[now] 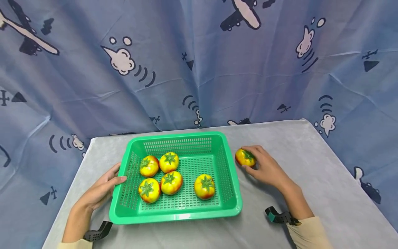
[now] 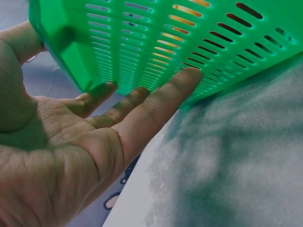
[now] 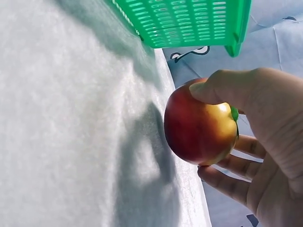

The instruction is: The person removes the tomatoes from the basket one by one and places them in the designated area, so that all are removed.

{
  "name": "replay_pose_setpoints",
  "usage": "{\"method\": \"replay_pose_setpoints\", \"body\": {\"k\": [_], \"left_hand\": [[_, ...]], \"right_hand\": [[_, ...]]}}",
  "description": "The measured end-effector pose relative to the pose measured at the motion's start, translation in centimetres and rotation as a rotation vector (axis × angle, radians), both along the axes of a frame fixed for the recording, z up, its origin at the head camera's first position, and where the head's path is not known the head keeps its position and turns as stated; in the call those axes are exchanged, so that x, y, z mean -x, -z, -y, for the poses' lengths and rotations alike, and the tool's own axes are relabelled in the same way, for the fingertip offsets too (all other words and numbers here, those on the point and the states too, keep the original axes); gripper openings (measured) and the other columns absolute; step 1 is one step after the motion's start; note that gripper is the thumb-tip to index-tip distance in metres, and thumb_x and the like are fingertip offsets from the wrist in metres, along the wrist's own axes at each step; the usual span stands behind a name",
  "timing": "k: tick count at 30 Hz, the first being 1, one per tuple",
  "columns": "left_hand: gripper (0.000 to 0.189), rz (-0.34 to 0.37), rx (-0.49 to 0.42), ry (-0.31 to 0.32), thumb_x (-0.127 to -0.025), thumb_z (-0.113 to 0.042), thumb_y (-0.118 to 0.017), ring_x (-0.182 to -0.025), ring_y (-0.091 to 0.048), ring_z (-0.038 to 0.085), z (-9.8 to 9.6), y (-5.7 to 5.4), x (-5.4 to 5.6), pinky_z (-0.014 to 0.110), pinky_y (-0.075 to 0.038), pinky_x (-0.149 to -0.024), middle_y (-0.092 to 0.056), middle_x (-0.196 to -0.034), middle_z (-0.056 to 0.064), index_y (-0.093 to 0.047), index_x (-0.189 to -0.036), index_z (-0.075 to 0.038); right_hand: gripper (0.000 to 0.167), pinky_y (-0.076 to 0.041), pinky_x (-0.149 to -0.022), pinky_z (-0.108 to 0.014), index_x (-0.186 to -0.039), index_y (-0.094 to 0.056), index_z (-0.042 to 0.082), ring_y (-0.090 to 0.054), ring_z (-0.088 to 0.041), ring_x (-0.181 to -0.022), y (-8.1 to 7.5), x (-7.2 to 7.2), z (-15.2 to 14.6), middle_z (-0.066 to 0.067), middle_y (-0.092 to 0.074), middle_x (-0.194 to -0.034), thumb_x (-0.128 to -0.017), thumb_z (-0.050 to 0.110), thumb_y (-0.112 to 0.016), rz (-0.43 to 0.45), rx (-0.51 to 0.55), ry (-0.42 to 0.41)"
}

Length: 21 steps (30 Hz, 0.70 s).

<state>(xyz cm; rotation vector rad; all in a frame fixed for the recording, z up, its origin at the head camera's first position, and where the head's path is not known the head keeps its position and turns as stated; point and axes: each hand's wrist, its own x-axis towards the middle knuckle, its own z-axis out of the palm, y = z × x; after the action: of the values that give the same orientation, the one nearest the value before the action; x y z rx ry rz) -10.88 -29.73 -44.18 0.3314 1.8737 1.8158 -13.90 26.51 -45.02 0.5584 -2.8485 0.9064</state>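
Note:
A green plastic basket (image 1: 186,217) with slotted walls stands on the table. Inside it are several yellow-and-red tomatoes (image 1: 171,183) with green leafy tops, most of them grouped in the left half and one apart toward the right. My left hand (image 1: 101,188) grips the basket's left side, thumb over the rim and fingers against the outer wall (image 2: 156,56). To the right of the basket, my right hand (image 1: 264,164) holds another tomato (image 3: 201,125) between thumb and fingers. In the right wrist view its red underside faces the table, close above its shadow.
A pale grey cloth covers the table (image 1: 311,166). Behind it hangs a blue curtain (image 1: 211,69) printed with planes and clouds. A dark camera band (image 1: 281,217) sits on the right wrist, and a similar band (image 1: 97,232) on the left.

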Motion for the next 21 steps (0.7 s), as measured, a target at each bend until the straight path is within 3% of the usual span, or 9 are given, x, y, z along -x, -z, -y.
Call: {"method": "replay_pose_setpoints", "body": {"k": [21], "left_hand": [[0.076,0.0,-0.041,0.026,-0.113,-0.009,-0.041,-0.12,-0.073,0.019,0.09,0.13,0.19,0.041,-0.065,-0.095,-0.055,-0.146,-0.011,0.012,-0.166,0.002]], "right_hand": [[0.063,-0.052,-0.107,-0.065,-0.152,-0.054,0.006,-0.058,-0.045,-0.13,0.68,-0.19,-0.34,-0.025,-0.055,-0.144,-0.094,0.009,-0.079,0.005,-0.038,0.047]]}}
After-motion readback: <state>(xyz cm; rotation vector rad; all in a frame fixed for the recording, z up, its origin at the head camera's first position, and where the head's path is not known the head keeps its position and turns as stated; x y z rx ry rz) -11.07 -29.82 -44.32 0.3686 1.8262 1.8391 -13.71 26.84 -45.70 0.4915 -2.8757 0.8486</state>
